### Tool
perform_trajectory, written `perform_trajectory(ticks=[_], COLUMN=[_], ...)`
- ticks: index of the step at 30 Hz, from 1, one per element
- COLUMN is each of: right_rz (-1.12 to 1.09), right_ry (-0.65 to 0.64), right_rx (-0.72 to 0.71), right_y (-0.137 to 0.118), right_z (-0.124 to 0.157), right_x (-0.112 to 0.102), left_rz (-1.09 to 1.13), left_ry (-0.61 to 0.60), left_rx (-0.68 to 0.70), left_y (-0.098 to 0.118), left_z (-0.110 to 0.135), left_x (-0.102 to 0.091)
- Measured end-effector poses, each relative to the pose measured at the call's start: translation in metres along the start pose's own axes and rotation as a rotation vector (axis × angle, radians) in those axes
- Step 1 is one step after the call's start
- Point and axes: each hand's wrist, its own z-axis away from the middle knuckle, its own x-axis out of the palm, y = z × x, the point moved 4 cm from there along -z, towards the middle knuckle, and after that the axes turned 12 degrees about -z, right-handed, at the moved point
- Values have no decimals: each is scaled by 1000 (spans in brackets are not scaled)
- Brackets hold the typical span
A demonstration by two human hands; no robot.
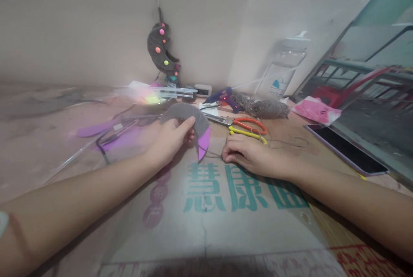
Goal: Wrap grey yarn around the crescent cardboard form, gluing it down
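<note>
My left hand (177, 137) grips a purple crescent cutout (204, 141) that is wrapped in grey yarn along most of its length. Only its lower right tip shows bare purple. From that tip a strand of grey yarn (213, 155) runs to my right hand (241, 152), whose fingers are pinched shut on it. Just behind my right hand lie scissors (248, 128) with orange and yellow handles. A hank of grey yarn (266, 106) rests farther back. Against the wall stands a grey wrapped crescent (158, 51) dotted with coloured pompoms.
A blue glue gun (227, 97) and a clear bottle (284, 68) stand near the wall. To the right are a pink packet (318, 109) and a phone (348, 150). Purple pieces (97, 128) lie at left. A printed sheet (161, 234) covers the front.
</note>
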Motion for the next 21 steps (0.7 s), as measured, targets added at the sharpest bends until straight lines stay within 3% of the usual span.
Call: perform_trajectory(ticks=[4,10,14,17,21], right_rz=[-91,-182,-198,-270,-378], right_ry=[-159,-547,-758,-727,-406], right_rx=[-14,185,231,233,284], right_y=[-10,-17,-28,-30,-11], right_z=[4,23,37,49,65], right_x=[-11,-45,-65,-87,-129], left_rz=[17,53,42,45,56], left_ry=[-11,-39,-28,-24,-34], left_rx=[-20,-26,-30,-33,-13], left_y=[-2,-1,0,-1,-3], left_z=[-1,-1,0,-1,-2], left_x=[-1,1,1,1,1])
